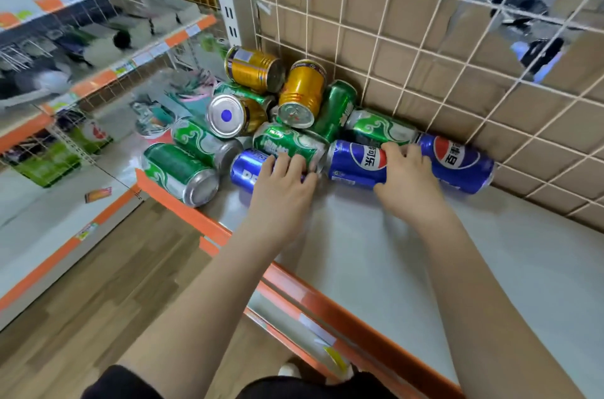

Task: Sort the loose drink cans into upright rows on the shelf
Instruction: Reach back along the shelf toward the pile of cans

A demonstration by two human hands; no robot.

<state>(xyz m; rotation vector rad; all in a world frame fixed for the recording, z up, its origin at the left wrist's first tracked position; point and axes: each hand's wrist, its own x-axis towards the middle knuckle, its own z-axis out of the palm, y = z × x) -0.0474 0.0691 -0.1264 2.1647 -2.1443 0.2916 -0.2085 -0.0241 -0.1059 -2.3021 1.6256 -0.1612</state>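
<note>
Head view. The shelf (pixel 425 251) carries all the cans in one loose pile in its back left corner, against the wire grid (pixel 421 48). No can stands upright, and no row is started.

Pile contents:
- three gold cans (pixel 302 91), at the back and on top;
- several green cans (pixel 179 173), around and under them;
- three blue cans along the near edge of the pile.

The blue cans lie on their sides. Their long axes run roughly left to right along the shelf, nearly end to end.

Both hands are at this front line, a little apart, just ahead of the person.
- The left hand (pixel 284 179) lies on the left blue can (pixel 243 171), with its fingertips against a green can behind.
- The right hand (pixel 407 176) covers the gap between the middle blue can (pixel 354 163) and the right blue can (pixel 457 163), touching both.

The thumbs and palms are hidden. Whether either hand has a closed grip cannot be told.

Judgement: each blue can needs a quarter turn onto its end. The bare shelf to the right is the likely place for rows, nearer the right hand.
</note>
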